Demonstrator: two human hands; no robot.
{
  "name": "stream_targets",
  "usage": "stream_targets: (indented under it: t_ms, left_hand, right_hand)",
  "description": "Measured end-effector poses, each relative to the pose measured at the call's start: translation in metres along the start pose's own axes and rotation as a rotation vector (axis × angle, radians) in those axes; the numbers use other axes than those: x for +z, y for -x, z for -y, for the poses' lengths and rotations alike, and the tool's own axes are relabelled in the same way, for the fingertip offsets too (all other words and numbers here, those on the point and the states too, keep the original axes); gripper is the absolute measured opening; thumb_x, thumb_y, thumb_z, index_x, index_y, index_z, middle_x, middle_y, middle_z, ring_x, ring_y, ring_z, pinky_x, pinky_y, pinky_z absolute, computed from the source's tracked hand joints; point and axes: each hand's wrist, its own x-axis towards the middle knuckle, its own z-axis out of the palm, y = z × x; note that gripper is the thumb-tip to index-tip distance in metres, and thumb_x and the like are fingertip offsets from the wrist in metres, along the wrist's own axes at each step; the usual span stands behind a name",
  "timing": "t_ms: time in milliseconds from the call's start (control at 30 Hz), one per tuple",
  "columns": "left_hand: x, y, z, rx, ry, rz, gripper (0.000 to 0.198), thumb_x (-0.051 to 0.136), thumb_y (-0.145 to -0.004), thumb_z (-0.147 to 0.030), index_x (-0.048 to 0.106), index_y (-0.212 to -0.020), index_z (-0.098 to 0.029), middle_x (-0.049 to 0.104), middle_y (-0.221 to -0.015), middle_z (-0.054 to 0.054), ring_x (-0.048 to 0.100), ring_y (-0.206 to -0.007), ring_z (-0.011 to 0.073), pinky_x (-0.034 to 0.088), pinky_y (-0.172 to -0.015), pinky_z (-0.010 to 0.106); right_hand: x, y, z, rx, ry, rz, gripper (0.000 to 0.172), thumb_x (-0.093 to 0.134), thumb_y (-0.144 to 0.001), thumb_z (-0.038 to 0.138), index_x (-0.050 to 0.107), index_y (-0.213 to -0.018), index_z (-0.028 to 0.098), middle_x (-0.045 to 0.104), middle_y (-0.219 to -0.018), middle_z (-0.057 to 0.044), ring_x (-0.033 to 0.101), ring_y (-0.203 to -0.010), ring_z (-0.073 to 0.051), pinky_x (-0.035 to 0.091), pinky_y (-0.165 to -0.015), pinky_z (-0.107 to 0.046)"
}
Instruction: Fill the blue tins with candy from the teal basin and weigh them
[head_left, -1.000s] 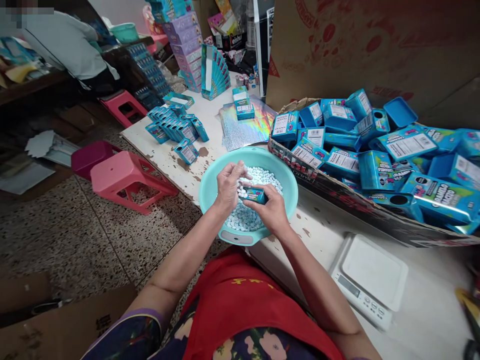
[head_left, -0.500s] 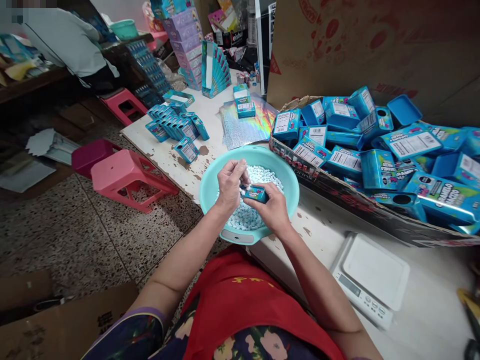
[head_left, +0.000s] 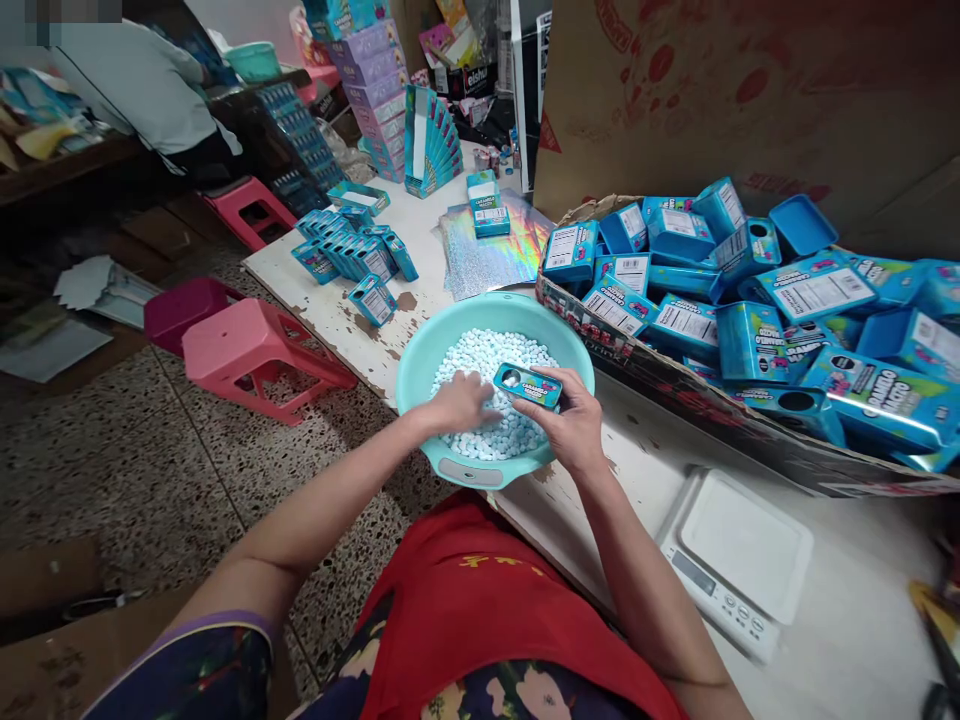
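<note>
A turquoise plastic basin (head_left: 416, 372) holds a heap of small pale blue-white candies (head_left: 487, 350). My left hand (head_left: 461, 402) is down among the candies, palm low, its fingers spread and slightly blurred. My right hand (head_left: 579, 425) grips a small blue candy box (head_left: 529, 388) above the basin's right side. The box is tilted, with its round opening at the left end facing up; some white candy shows inside it.
Right of the basin lies a big carton (head_left: 630, 365) heaped with blue boxes. A white kitchen scale (head_left: 739, 550) stands near the front. Several blue boxes (head_left: 352, 250) sit at the table's left, beside holographic sheets (head_left: 487, 260). Pink stools (head_left: 247, 345) stand on the floor; a person (head_left: 135, 90) works behind.
My left hand has moved away from the candy box and down into the candies, its fingers opening. My right hand has shifted slightly right with the box, whose opening now shows.
</note>
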Motion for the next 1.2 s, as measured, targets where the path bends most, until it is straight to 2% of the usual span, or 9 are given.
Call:
stream_targets:
  t_ms: [100, 167, 333, 467, 533, 667, 733, 867, 1200]
  left_hand:
    - [0.023, 0.009, -0.009, 0.101, -0.295, 0.201, 0.046, 0.060, -0.082, -0.049, 0.056, -0.113, -0.016, 0.056, -0.122, 0.018, 0.054, -0.111, 0.0363, 0.044, -0.091, 0.048]
    - [0.028, 0.011, -0.013, 0.117, -0.243, 0.267, 0.040, 0.056, -0.085, -0.044, 0.057, -0.113, -0.016, 0.059, -0.116, 0.017, 0.060, -0.100, 0.0326, 0.047, -0.085, 0.043]
    - [0.008, 0.005, -0.004, 0.017, -0.037, 0.161, 0.026, 0.050, -0.086, -0.040, 0.058, -0.094, -0.017, 0.064, -0.084, 0.009, 0.062, -0.079, 0.0254, 0.046, -0.067, 0.033]
    - [-0.017, 0.009, -0.012, -0.155, 0.805, -0.148, 0.030, 0.058, -0.080, -0.048, 0.049, -0.078, -0.019, 0.053, -0.064, -0.001, 0.044, -0.046, 0.0103, 0.028, -0.040, 0.021]
    - [-0.026, 0.010, -0.024, -0.146, 1.241, -0.277, 0.031, 0.064, -0.074, -0.045, 0.046, -0.076, -0.020, 0.047, -0.058, -0.004, 0.035, -0.039, 0.0067, 0.019, -0.035, 0.019]
    - [-0.031, 0.001, -0.044, -0.071, 1.673, -0.513, 0.027, 0.066, -0.066, -0.036, 0.044, -0.069, -0.019, 0.046, -0.058, -0.005, 0.047, -0.047, 0.0075, 0.035, -0.041, 0.019]
    - [-0.029, -0.004, -0.048, -0.048, 1.714, -0.614, 0.029, 0.068, -0.065, -0.032, 0.042, -0.065, -0.019, 0.044, -0.058, -0.005, 0.048, -0.048, 0.0074, 0.041, -0.046, 0.020]
    - [-0.023, -0.008, -0.047, -0.034, 1.604, -0.722, 0.031, 0.074, -0.067, -0.032, 0.046, -0.067, -0.018, 0.049, -0.062, -0.005, 0.048, -0.047, 0.0064, 0.036, -0.042, 0.019]
    - [-0.020, -0.007, -0.055, -0.028, 1.494, -0.702, 0.046, 0.076, -0.070, -0.054, 0.048, -0.064, -0.018, 0.043, -0.054, -0.006, 0.039, -0.041, 0.0043, 0.023, -0.036, 0.018]
  right_hand:
    - [0.004, -0.004, -0.001, -0.001, 0.000, -0.029, 0.039, 0.081, -0.070, 0.037, 0.069, -0.104, 0.026, 0.065, -0.104, -0.003, 0.063, -0.099, -0.022, 0.050, -0.091, -0.039]
    - [0.007, -0.006, -0.002, 0.006, 0.011, -0.025, 0.037, 0.081, -0.070, 0.036, 0.069, -0.103, 0.025, 0.065, -0.102, -0.003, 0.063, -0.098, -0.022, 0.050, -0.091, -0.039]
    - [0.004, -0.006, -0.001, 0.019, 0.067, -0.022, 0.037, 0.081, -0.070, 0.035, 0.070, -0.103, 0.025, 0.065, -0.103, -0.004, 0.063, -0.099, -0.022, 0.049, -0.091, -0.038]
    - [0.003, -0.005, 0.000, 0.008, 0.153, -0.004, 0.035, 0.080, -0.071, 0.035, 0.069, -0.103, 0.025, 0.065, -0.102, -0.004, 0.063, -0.098, -0.023, 0.050, -0.090, -0.039]
    - [0.009, -0.005, 0.000, 0.003, 0.192, 0.048, 0.035, 0.080, -0.070, 0.033, 0.069, -0.103, 0.024, 0.065, -0.101, -0.005, 0.062, -0.097, -0.024, 0.049, -0.088, -0.039]
    - [0.028, -0.003, 0.002, -0.003, 0.230, 0.168, 0.036, 0.082, -0.068, 0.029, 0.069, -0.102, 0.022, 0.065, -0.097, -0.005, 0.062, -0.094, -0.024, 0.049, -0.085, -0.039]
    - [0.034, -0.002, 0.004, 0.007, 0.239, 0.197, 0.038, 0.083, -0.068, 0.029, 0.069, -0.102, 0.022, 0.065, -0.096, -0.005, 0.062, -0.093, -0.024, 0.049, -0.084, -0.038]
    - [0.036, -0.001, 0.007, 0.017, 0.255, 0.188, 0.039, 0.084, -0.067, 0.030, 0.068, -0.103, 0.022, 0.064, -0.096, -0.004, 0.062, -0.093, -0.024, 0.049, -0.084, -0.036]
    - [0.034, -0.002, 0.005, 0.038, 0.192, 0.187, 0.038, 0.084, -0.065, 0.028, 0.070, -0.100, 0.022, 0.063, -0.092, -0.003, 0.061, -0.090, -0.023, 0.048, -0.083, -0.037]
